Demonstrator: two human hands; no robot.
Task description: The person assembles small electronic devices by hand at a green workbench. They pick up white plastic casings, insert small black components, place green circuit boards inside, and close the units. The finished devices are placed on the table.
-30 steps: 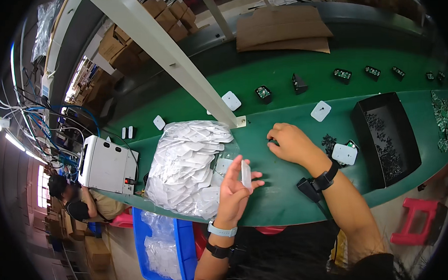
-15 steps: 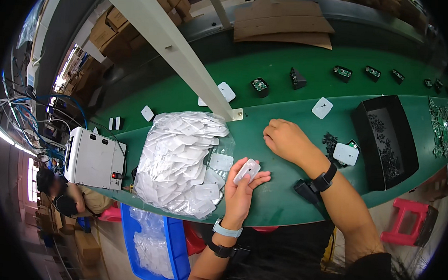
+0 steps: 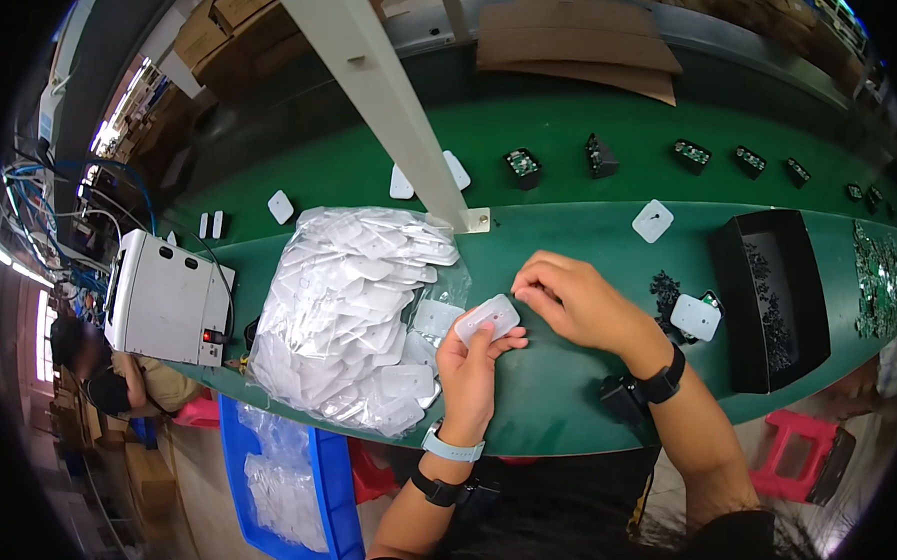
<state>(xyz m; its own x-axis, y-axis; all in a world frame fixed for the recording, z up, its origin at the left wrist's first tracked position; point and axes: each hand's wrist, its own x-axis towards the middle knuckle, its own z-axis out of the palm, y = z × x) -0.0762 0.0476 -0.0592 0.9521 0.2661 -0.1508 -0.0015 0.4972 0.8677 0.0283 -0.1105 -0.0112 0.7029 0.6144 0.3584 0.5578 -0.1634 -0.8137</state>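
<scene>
An electronics assembly workshop: green conveyor belt [image 3: 574, 155] carrying black modules [image 3: 522, 166].

So the white plastic cover [image 3: 487, 318] is a small flat rounded rectangle, tilted with one end up to the right, pinched at the left hand's [image 3: 472, 366] fingertips just above the green desk [image 3: 564, 385], right next to the clear bag of identical white covers [image 3: 352, 311].

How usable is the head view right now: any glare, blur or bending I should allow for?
Head view: strong fisheye, so the white beam and green table edge bow, with a black rim around. Both hands, left hand and right hand, look sharp and evenly lit. Glare sits on the bag of white covers; bright lights flare far left.
</scene>
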